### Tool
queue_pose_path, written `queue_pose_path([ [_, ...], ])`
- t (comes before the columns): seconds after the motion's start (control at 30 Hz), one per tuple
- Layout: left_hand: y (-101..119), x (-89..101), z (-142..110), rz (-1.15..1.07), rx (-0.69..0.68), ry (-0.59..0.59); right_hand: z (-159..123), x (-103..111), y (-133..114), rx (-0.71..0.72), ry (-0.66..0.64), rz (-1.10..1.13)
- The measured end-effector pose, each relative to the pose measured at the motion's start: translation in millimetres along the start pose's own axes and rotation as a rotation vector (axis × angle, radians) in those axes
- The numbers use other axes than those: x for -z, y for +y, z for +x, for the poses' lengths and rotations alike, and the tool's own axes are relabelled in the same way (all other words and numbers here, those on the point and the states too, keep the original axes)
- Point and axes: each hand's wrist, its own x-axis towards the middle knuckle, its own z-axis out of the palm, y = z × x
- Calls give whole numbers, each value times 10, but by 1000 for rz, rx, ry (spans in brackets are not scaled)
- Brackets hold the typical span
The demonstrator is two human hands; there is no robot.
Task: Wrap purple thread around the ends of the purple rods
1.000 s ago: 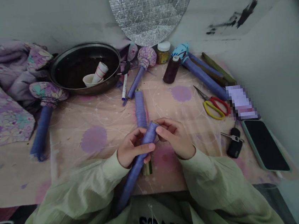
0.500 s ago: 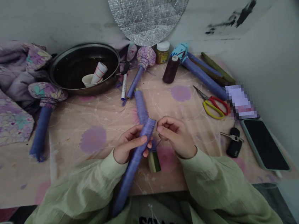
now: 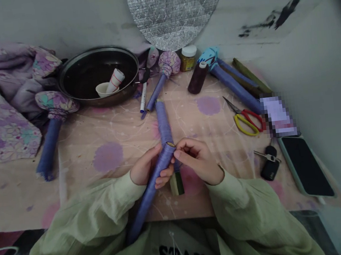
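My left hand (image 3: 153, 168) is closed around a stick wrapped in purple thread (image 3: 148, 191), which slants from my lap up to the right. Its hollow-looking round end faces up near my fingers. The thumb and fingers of my right hand (image 3: 198, 159) are pinched together right beside that end; whatever lies between them is too small to make out. Under both hands, a second purple-wrapped stick (image 3: 164, 122) lies on the table, its bare green and pale end (image 3: 177, 183) pointing towards me.
A black pan (image 3: 76, 101) holding a white cup (image 3: 103, 90) stands at the back left. Cloth-headed sticks (image 3: 50, 144) lie around. A dark thread spool (image 3: 197, 79), scissors (image 3: 246, 121), keys (image 3: 269, 163) and a phone (image 3: 308, 165) are on the right. Floral cloth (image 3: 5, 116) is heaped left.
The held stick's upper end has dipped and turned so its round face shows. My left thumb has shifted behind it, and my right fingers have come closer to the end.
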Motion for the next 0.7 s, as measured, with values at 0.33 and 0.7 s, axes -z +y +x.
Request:
queue_pose_path([
  [0.33,-38,13,40,-2,-11,-4,-8,-14,-8,11,-2,-18],
  [0.7,-37,-4,9,-24,-82,17,-22,-5,-7,56,-4,-76],
])
